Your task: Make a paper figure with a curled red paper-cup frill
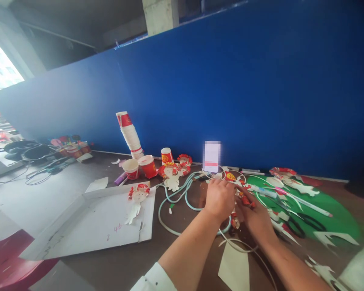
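Close together over the dark table, my left hand (221, 198) and my right hand (255, 214) are both closed on a cut red-and-white paper cup (246, 199) with curled strips. My left fingers bend over its far side and their tips are hidden. The right hand grips it from the right, its thumb and fingertips partly covered. Just beyond them is a yellow round mark on red paper (230, 176). A pale blue cable (170, 230) loops on the table left of and beneath my hands.
Scissors (311, 224), a pen (315, 208) and paper scraps lie on a green sheet (339, 206) at right. A cup stack (131, 137), loose cups (147, 165) and paper figures (171, 178) stand or lie back left. A white board (94, 226) holds another figure. A blue partition (230, 89) rises behind.
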Demonstrator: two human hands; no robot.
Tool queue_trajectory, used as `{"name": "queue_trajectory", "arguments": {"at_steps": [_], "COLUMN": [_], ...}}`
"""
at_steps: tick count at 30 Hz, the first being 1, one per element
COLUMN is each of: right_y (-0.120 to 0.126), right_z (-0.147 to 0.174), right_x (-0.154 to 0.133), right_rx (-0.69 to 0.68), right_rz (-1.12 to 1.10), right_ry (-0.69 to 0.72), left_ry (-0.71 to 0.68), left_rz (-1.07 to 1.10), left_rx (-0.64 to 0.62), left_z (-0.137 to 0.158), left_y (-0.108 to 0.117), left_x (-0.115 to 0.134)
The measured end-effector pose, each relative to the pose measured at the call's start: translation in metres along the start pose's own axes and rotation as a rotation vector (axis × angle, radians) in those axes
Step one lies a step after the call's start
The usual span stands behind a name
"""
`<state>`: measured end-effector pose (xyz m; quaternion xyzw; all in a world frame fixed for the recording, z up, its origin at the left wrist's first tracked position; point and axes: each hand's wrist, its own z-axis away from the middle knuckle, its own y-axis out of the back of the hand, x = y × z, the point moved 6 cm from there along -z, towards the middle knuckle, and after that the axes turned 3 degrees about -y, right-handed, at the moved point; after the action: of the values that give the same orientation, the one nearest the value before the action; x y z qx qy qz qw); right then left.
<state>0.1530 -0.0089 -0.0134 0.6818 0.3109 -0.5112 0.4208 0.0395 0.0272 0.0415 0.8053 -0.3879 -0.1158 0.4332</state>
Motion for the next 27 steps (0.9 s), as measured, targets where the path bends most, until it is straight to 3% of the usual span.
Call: {"name": "queue_trajectory", "arguments": {"at_steps": [9,16,27], "right_y": [0.0019,0.0011,0.0003], "right_z": [0.0009,-0.0016,0.0024], "right_x": [-0.0056,-0.0050,-0.0067], "right_rx": [0.030,0.008,-0.014], "right_rz": [0.080,0.103,0.135], "right_ry": [-0.008,0.007,-0.027], "left_ry": [-0.056,-0.077,0.016], "left_rz": [-0.138,-0.120,-0.061], "left_rx": [-0.009,-0.025,-0.055], "left_z": [0.0020,0.0019,0.0006], "left_y": [0.0009,-0.0014,0.0010], "left_x": [0.0054,0.0047,-0.0006]}}
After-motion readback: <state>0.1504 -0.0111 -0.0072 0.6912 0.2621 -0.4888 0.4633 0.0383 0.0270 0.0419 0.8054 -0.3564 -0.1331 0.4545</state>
